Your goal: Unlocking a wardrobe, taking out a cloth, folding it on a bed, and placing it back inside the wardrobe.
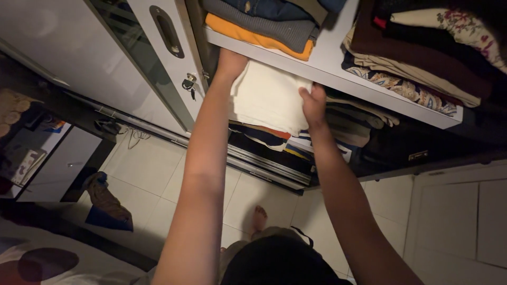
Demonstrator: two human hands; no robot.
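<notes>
A folded cream-white cloth (pixel 264 103) lies on a stack of clothes on a lower wardrobe shelf. My left hand (pixel 231 63) reaches under the white shelf board (pixel 338 74) and grips the cloth's far left corner. My right hand (pixel 312 103) pinches its right edge. Beneath the cloth show darker folded garments (pixel 264 136) with orange and navy edges.
The shelf above holds a grey and orange folded pile (pixel 264 29), with maroon and floral clothes (pixel 417 58) to the right. A white wardrobe door (pixel 163 47) with a key stands open on the left. White floor tiles (pixel 153 169), a crumpled cloth (pixel 105 203) and my foot (pixel 259 217) lie below.
</notes>
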